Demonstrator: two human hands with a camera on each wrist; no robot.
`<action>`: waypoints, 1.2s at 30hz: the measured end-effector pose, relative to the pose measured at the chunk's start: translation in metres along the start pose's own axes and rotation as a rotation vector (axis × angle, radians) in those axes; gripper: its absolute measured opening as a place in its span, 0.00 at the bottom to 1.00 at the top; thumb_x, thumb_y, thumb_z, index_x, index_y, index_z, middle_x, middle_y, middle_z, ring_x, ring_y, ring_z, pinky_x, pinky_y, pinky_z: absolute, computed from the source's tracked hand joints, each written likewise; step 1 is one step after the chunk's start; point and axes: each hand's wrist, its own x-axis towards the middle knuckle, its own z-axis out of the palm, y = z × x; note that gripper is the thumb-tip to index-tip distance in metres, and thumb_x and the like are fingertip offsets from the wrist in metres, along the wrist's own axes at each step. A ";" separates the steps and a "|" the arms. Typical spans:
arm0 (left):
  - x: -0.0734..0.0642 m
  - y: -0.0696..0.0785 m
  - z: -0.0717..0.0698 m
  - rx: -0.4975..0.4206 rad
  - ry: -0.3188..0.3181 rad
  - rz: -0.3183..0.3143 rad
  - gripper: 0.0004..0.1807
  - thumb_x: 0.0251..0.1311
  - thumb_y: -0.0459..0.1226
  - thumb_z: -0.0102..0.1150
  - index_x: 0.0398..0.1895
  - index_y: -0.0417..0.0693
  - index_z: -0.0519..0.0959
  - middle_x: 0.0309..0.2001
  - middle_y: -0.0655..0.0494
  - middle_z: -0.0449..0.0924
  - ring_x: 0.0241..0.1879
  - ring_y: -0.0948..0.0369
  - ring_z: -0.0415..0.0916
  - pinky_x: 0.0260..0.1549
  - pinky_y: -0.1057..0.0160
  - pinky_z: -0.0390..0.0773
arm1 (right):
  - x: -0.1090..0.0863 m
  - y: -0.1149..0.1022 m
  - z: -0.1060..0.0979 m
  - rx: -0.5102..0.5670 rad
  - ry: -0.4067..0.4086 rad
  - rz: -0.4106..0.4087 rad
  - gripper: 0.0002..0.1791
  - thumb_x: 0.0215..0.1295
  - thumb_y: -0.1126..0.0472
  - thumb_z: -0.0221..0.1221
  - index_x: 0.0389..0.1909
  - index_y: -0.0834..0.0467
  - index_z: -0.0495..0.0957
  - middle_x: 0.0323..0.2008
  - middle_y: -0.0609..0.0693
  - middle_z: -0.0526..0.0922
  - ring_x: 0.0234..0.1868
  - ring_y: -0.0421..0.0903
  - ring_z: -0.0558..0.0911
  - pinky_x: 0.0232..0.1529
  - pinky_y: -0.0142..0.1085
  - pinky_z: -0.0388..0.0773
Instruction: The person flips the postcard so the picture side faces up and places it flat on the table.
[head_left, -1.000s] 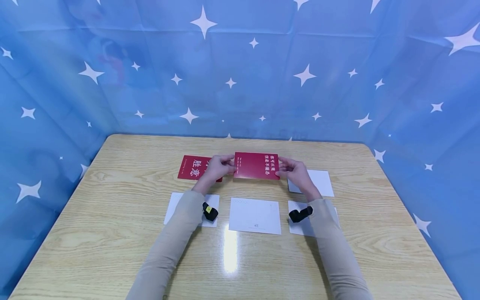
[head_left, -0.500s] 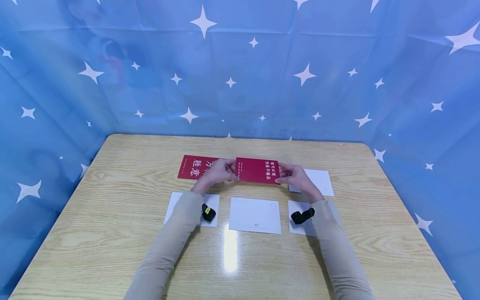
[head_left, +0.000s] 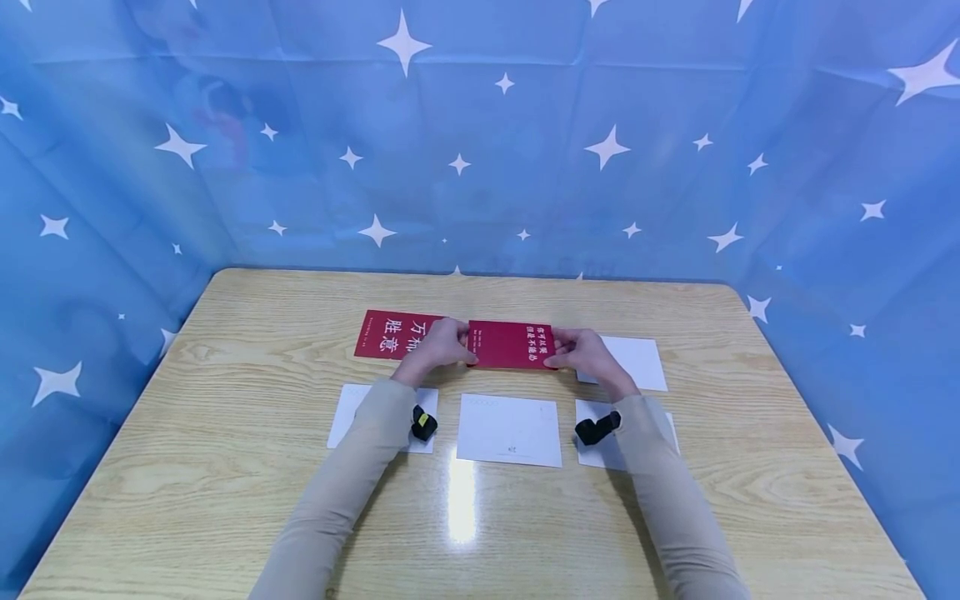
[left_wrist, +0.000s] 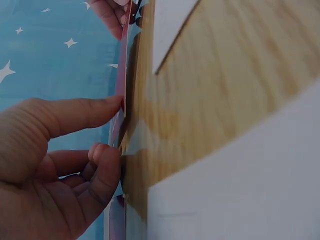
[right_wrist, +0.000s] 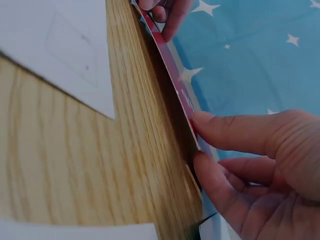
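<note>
Between both hands is a red postcard (head_left: 504, 346) with white characters along its right end, held close over the table. The left hand (head_left: 438, 346) pinches its left end, thumb on top and fingers beneath. At its right end, the right hand (head_left: 588, 354) pinches it the same way. Seen edge-on in the right wrist view, the postcard (right_wrist: 175, 82) has a dark shadow below it on the wood. Another red postcard (head_left: 384, 333) lies flat to the left, partly covered by the left hand.
Nearer the person, white cards lie in a row: a left one (head_left: 347, 412), a middle one (head_left: 510, 429) and a right one (head_left: 596, 454), the outer two partly under the sleeves. A further white card (head_left: 637, 362) lies beside the right hand. A blue star-patterned curtain (head_left: 480, 150) surrounds the wooden table (head_left: 187, 433).
Both hands have lowered the red postcard toward the table and slightly nearer the person, then shifted it a little left. The other cards stay where they were.
</note>
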 end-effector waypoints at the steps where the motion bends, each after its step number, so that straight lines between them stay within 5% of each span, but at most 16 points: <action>1: 0.000 0.001 0.000 0.017 0.001 -0.004 0.17 0.47 0.31 0.69 0.39 0.32 0.75 0.19 0.56 0.61 0.17 0.61 0.57 0.17 0.67 0.58 | 0.000 -0.001 0.000 -0.006 -0.001 0.004 0.36 0.58 0.67 0.63 0.66 0.68 0.60 0.46 0.61 0.76 0.44 0.50 0.74 0.42 0.35 0.73; 9: 0.001 0.002 0.004 0.082 0.013 -0.050 0.35 0.49 0.32 0.69 0.62 0.34 0.67 0.27 0.52 0.68 0.22 0.61 0.60 0.18 0.69 0.61 | 0.001 -0.009 0.003 -0.066 0.002 0.088 0.38 0.56 0.66 0.64 0.66 0.66 0.60 0.46 0.59 0.75 0.47 0.51 0.71 0.43 0.37 0.71; 20: 0.000 0.002 0.005 0.078 0.024 -0.076 0.35 0.49 0.33 0.69 0.62 0.36 0.68 0.49 0.44 0.76 0.30 0.58 0.67 0.23 0.68 0.65 | 0.002 -0.012 0.005 -0.092 0.018 0.125 0.38 0.54 0.68 0.65 0.66 0.66 0.61 0.48 0.59 0.74 0.48 0.51 0.70 0.43 0.38 0.69; 26: -0.001 0.005 0.005 0.060 0.020 -0.089 0.35 0.50 0.32 0.68 0.63 0.36 0.67 0.46 0.43 0.75 0.25 0.59 0.64 0.20 0.68 0.64 | 0.002 -0.011 0.006 -0.138 0.027 0.083 0.37 0.53 0.70 0.65 0.65 0.69 0.62 0.40 0.58 0.74 0.39 0.50 0.69 0.33 0.35 0.67; 32: -0.003 0.004 0.007 0.093 0.056 -0.084 0.34 0.50 0.33 0.68 0.62 0.36 0.68 0.50 0.44 0.75 0.40 0.56 0.69 0.32 0.65 0.68 | -0.002 -0.007 0.001 -0.083 0.013 0.047 0.35 0.56 0.68 0.64 0.65 0.67 0.63 0.39 0.56 0.75 0.37 0.48 0.71 0.33 0.34 0.70; 36: -0.003 0.004 0.007 0.058 0.083 -0.054 0.31 0.51 0.34 0.68 0.60 0.35 0.70 0.28 0.50 0.74 0.25 0.59 0.67 0.22 0.67 0.65 | -0.009 -0.001 -0.009 -0.031 0.031 0.021 0.33 0.58 0.65 0.63 0.64 0.65 0.65 0.41 0.57 0.77 0.40 0.49 0.74 0.38 0.36 0.75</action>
